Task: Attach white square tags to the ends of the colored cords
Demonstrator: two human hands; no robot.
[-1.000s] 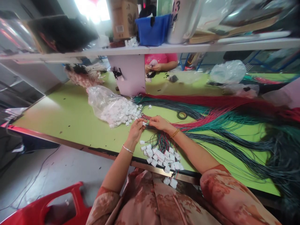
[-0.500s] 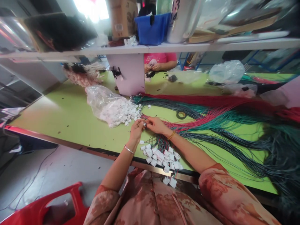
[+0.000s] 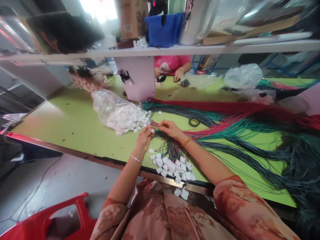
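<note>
Between the thumb and fingertips of my left hand [image 3: 144,138] is a small white plastic connector housing [image 3: 152,131]. My right hand [image 3: 171,129] is closed in a pinch just right of it, at the ends of the red wires [image 3: 197,133]; a thin wire seems to be in the fingertips, though it is too small to see clearly. Below my hands lies a cluster of wired white connectors [image 3: 172,166], some hanging over the table edge. Loose white housings [image 3: 127,118] spill from a clear plastic bag [image 3: 103,100] beyond my left hand.
Long green wires [image 3: 240,128] and dark wires [image 3: 250,166] run across the green table [image 3: 62,123] to the right. A roll of black tape [image 3: 194,122] sits among them. Overhead is a shelf [image 3: 225,49] with a blue bin [image 3: 163,30]. Opposite, a co-worker's hand [image 3: 178,74] rests on the table.
My right hand has drawn slightly up and away from my left, leaving a gap between them. My left hand keeps the connector housing. The co-worker's hands have moved apart.
</note>
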